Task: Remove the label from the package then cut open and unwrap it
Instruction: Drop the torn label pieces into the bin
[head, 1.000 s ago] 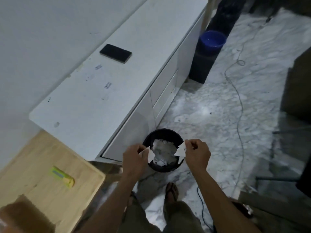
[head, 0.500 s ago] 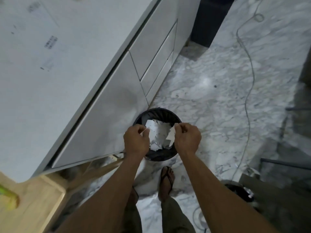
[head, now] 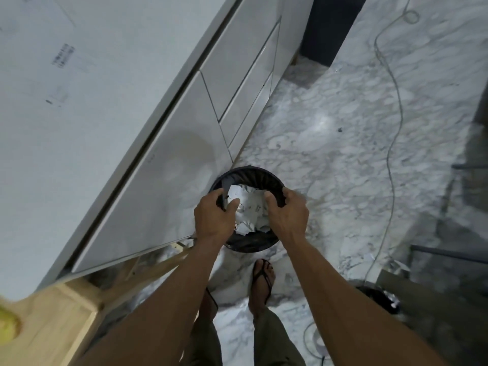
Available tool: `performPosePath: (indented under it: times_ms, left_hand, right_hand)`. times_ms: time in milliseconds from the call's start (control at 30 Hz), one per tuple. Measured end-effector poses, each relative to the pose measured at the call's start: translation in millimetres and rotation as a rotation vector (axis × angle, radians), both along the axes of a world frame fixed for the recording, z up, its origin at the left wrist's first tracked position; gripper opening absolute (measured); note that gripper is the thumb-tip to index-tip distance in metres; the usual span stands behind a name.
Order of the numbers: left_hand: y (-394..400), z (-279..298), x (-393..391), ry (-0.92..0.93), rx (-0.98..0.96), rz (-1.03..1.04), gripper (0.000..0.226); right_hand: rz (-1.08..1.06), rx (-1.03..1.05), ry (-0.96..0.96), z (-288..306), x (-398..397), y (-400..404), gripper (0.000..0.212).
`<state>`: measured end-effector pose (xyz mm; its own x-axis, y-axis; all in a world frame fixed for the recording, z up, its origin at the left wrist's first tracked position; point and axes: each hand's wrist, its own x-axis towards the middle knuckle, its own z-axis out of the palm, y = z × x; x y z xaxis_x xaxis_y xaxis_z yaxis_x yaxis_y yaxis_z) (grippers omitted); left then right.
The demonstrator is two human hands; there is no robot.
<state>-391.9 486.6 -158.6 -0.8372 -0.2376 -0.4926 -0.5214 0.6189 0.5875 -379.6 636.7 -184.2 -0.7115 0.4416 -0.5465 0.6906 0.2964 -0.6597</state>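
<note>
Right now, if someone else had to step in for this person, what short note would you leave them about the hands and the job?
Left hand: over the near-left rim of the black bin, fingers loosely curled, holding nothing I can see.
Right hand: same over the right rim, apparently nothing in it.
Torn white paper scraps lie inside the bin, which stands on the marble floor beside the white cabinet.
Done, it seems: label pieces binned.
Left: the package is out of view; it still has to be found, cut open and unwrapped.
</note>
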Motion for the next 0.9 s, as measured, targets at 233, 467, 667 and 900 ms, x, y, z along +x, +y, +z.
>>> performPosePath:
  times_ms: [233, 467, 667, 900]
  left_hand:
    - [-8, 71, 16, 0.0, 0.044, 0.034, 0.055]
    - [-16, 154, 45, 0.081, -0.007, 0.008, 0.045]
    - [-29, 199, 91, 0.162, 0.011, 0.096, 0.037]
    - [-71, 220, 144, 0.198, 0.075, 0.242, 0.051]
  right_hand:
    - [0.003, -0.033, 0.007, 68, 11, 3, 0.06]
    - [0.085, 0.007, 0.066, 151, 32, 0, 0.054]
    - [0.143, -0.02, 0.124, 199, 54, -19, 0.047]
    - [0.213, -0.097, 0.162, 227, 78, -69, 0.029]
